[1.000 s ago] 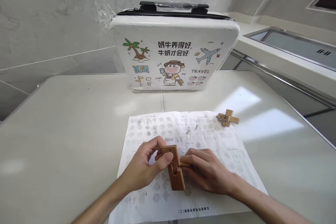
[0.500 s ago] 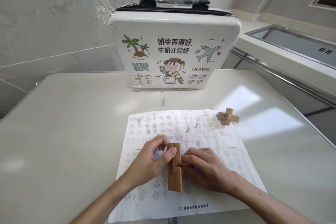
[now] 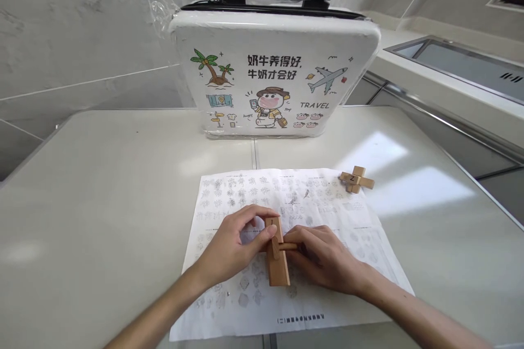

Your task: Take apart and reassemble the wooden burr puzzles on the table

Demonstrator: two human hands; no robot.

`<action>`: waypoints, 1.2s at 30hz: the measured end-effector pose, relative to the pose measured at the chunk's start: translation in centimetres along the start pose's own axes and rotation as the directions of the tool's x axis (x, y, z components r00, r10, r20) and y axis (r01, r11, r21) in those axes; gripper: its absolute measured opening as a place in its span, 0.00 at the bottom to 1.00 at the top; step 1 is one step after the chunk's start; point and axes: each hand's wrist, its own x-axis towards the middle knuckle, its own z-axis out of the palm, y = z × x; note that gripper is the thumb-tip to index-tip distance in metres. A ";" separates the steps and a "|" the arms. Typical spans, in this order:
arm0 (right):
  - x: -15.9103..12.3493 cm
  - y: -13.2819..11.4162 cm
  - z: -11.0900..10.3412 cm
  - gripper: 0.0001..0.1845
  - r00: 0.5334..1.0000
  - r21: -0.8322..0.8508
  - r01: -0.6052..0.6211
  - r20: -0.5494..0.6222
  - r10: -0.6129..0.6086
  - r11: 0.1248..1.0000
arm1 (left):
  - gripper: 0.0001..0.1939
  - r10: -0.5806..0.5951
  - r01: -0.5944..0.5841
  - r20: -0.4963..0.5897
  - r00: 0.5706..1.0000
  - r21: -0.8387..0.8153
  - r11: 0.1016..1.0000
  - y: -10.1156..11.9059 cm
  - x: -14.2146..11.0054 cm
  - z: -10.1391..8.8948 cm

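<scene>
Above a printed instruction sheet [image 3: 229, 316], I hold a wooden interlocking puzzle [image 3: 279, 272] marked "1" at its far end. My left hand [image 3: 241, 242] grips its upper part, thumb on the top face and fingers curled round the far end. From the right, my right hand [image 3: 323, 256] pinches a thin wooden piece [image 3: 289, 246] that sticks out sideways from the puzzle's middle. Its fingertips are partly hidden behind that piece. A second wooden puzzle [image 3: 357, 180], cross-shaped and marked "2", sits at the sheet's far right corner.
A white suitcase [image 3: 274, 76] with cartoon prints and a plastic wrap stands at the back of the pale table [image 3: 102, 202], near the grey wall. A white appliance or counter with a dark glass panel [image 3: 462, 60] is at the right.
The held puzzle has tilted, its near end swinging slightly right and away from me. More of the thin side piece shows between it and my right hand. The view has shifted slightly.
</scene>
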 end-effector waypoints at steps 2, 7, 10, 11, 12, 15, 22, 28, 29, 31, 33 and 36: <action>-0.1 0.1 0.0 0.03 0.999 0.024 -0.038 0.009 0.038 0.999 | 0.18 0.005 -0.005 0.020 1.000 -0.006 1.000 -0.2 -0.1 -0.1; -0.2 0.4 0.0 0.04 0.995 0.072 -0.101 -0.008 0.102 0.992 | 0.38 0.085 -0.083 0.095 0.992 -0.017 0.996 -0.9 -0.5 -0.1; -0.2 0.4 -0.1 0.04 0.993 0.077 -0.119 -0.011 0.120 0.990 | 0.48 0.104 -0.106 0.109 0.989 0.015 0.994 -1.0 -0.6 0.1; -0.2 0.4 -0.1 0.04 0.992 0.076 -0.123 -0.008 0.124 0.990 | 0.48 0.105 -0.109 0.110 0.988 0.029 0.994 -1.0 -0.6 0.1; -0.2 0.4 -0.1 0.04 0.992 0.074 -0.124 -0.004 0.125 0.990 | 0.47 0.113 -0.118 0.107 0.988 0.049 0.992 -1.0 -0.5 0.2; -0.2 0.4 -0.1 0.05 0.991 0.072 -0.134 0.022 0.133 0.988 | 0.46 0.171 -0.182 0.093 0.981 0.130 0.975 -1.2 -0.2 0.3; 0.2 0.1 -0.8 0.08 0.980 0.089 -0.188 0.077 0.181 0.978 | 0.50 0.226 -0.240 0.083 0.971 0.237 0.942 -1.9 0.2 0.0; 0.1 0.0 -0.9 0.07 0.974 0.152 -0.219 0.089 0.208 0.964 | 0.50 0.295 -0.301 0.063 0.953 0.267 0.916 -1.8 0.3 0.2; 0.1 0.1 -1.0 0.07 0.972 0.163 -0.227 0.092 0.214 0.960 | 0.48 0.311 -0.313 0.051 0.949 0.271 0.910 -1.7 0.3 0.2; 0.2 0.0 -1.1 0.06 0.970 0.188 -0.240 0.091 0.226 0.953 | 0.46 0.340 -0.335 0.033 0.940 0.285 0.898 -1.7 0.5 0.1; 0.3 0.0 -1.4 0.06 0.968 0.215 -0.250 0.080 0.238 0.944 | 0.45 0.359 -0.350 0.029 0.933 0.302 0.887 -1.6 0.6 0.0; 0.4 -0.1 -1.7 0.06 0.963 0.256 -0.268 0.073 0.258 0.929 | 0.44 0.362 -0.354 0.035 0.932 0.317 0.880 -1.7 0.7 -0.2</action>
